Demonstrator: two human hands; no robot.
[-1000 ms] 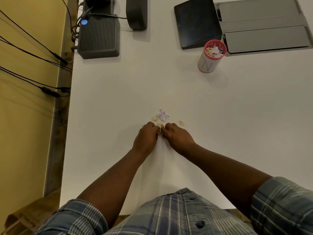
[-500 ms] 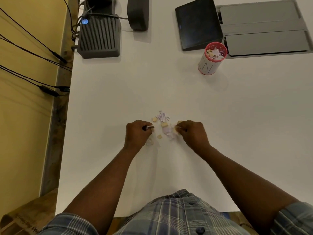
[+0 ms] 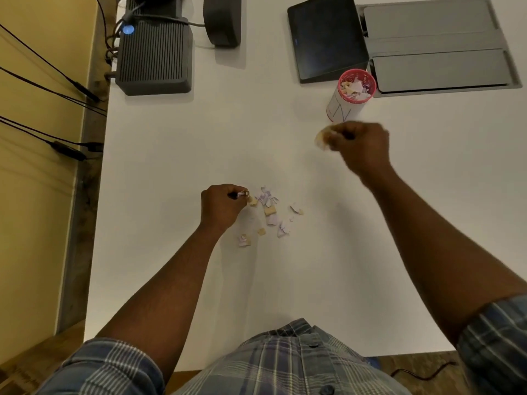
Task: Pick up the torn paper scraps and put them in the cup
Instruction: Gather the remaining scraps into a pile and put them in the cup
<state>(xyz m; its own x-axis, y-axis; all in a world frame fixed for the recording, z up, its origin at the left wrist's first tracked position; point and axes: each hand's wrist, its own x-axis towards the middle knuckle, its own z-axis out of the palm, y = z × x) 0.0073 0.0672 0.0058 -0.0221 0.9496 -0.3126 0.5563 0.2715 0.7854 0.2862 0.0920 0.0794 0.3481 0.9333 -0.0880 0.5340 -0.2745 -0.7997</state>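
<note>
Right hand (image 3: pixel 360 146) is up off the white counter (image 3: pixel 171 143), fingers (image 3: pixel 338 135) curled tight round a blurred tan paper scrap (image 3: pixel 322 141), just short of the red-rimmed white paper cup (image 3: pixel 349 95), which sits beyond the fingertips and already holds torn bits, so this looks like a delivery run. Left hand (image 3: pixel 221 206) stays low, fingers pinching a small pale piece (image 3: pixel 244 193) (hard to make out), with the loose tan and lilac torn scraps (image 3: pixel 269 212) scattered just beside those fingers, ready for gathering.
</note>
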